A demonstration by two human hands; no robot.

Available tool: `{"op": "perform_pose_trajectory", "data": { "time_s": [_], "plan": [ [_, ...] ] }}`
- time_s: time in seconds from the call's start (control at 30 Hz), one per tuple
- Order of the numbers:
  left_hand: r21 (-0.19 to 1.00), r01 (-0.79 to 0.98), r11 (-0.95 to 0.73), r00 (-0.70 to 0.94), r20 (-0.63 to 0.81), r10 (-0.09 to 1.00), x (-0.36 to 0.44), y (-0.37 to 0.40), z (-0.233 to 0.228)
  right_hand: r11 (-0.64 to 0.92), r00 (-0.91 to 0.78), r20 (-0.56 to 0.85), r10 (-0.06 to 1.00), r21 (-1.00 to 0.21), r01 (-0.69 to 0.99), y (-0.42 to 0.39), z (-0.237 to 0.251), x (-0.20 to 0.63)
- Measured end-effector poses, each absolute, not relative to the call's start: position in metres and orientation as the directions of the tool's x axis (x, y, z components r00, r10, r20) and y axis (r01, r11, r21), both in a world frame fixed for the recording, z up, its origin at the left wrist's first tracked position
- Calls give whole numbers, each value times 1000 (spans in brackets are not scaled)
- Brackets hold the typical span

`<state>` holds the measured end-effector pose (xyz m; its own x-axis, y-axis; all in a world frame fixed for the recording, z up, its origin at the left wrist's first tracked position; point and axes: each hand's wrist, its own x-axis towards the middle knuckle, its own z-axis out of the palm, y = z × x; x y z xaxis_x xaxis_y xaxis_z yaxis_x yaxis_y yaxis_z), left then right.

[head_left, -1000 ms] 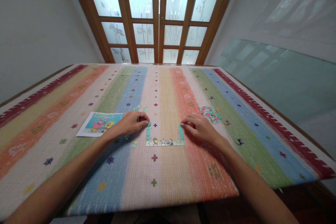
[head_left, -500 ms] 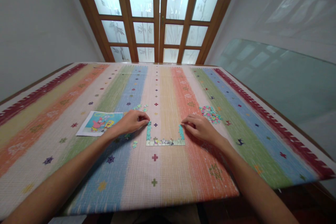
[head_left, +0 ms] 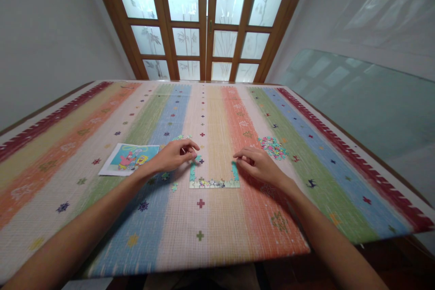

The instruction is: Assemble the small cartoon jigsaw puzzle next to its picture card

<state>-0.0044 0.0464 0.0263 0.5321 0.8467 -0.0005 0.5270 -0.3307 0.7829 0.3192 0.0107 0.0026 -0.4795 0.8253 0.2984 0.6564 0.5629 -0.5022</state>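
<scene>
A partly joined jigsaw puzzle border (head_left: 214, 185) lies on the striped cloth, a pale bottom row with a teal column rising at each end. My left hand (head_left: 176, 155) is closed in a pinch above the left column, with a small teal puzzle piece (head_left: 198, 158) at its fingertips. At the top of the right column, my right hand (head_left: 256, 163) pinches the edge of a teal puzzle piece (head_left: 234, 162); its fingers partly cover that piece. Loose puzzle pieces (head_left: 174, 186) lie beside and beyond my left hand.
A heap of mixed puzzle pieces (head_left: 273, 147) lies beyond my right hand. The printed cartoon picture (head_left: 131, 159) lies left of my left wrist. The striped tablecloth (head_left: 217, 231) covers the table, whose near edge is close to me. Wooden glass-paned doors (head_left: 207, 22) stand behind.
My left hand has shifted slightly right and lifted, with a teal piece now showing at its fingertips apart from the left column. My right hand has barely moved.
</scene>
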Motion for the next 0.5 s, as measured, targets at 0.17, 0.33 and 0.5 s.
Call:
{"op": "perform_pose_trajectory", "data": {
  "time_s": [0.17, 0.33, 0.5],
  "plan": [
    [856, 393, -337, 592, 45, 805, 19, 35, 36, 484, -444, 260, 857, -704, 521, 3, 9, 305],
    [882, 295, -369, 651, 97, 753, 46, 24, 42, 380, -482, 166, 860, -840, 388, -4, 9, 293],
    [862, 314, -398, 649, 111, 752, 59, 19, 42, 244, -485, 101, 869, -939, 242, -5, 7, 293]
  ]
}}
